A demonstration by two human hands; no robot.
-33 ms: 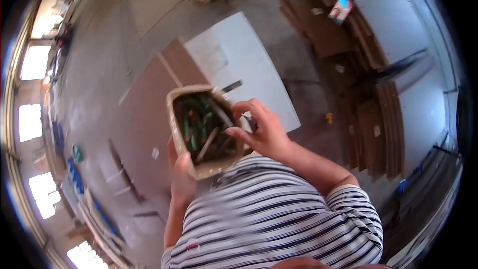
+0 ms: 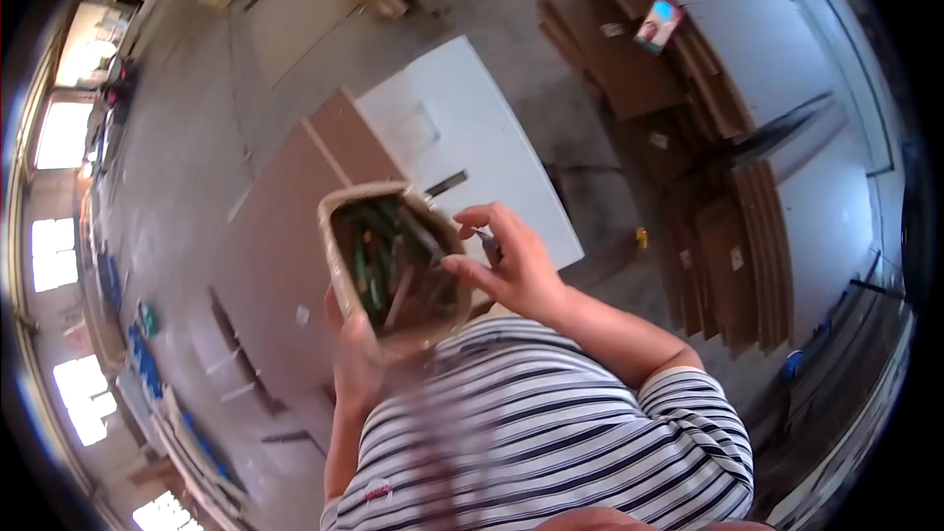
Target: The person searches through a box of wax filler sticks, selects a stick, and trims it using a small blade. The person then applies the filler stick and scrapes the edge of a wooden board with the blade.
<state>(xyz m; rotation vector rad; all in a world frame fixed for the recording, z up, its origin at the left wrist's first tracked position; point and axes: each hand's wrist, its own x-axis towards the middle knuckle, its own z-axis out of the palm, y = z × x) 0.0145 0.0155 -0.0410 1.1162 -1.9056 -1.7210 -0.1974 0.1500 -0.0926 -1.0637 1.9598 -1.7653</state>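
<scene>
We look down from the wearer's head through one wide fisheye lens. The striped shirt (image 2: 580, 413) sits very near at six o'clock, the hands (image 2: 526, 265) close around mid-view, the floor (image 2: 192, 138) farther below, windows (image 2: 54, 256) curving at nine o'clock.

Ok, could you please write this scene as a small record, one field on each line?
Left hand: holds the open box at its near-left side
Right hand: at the box's right rim; a small dark object shows among its fingers, grip unclear
Box contents: green pieces, a brown stick
Beyond box: white panel beside brown panel
Clothing: striped shirt
</scene>
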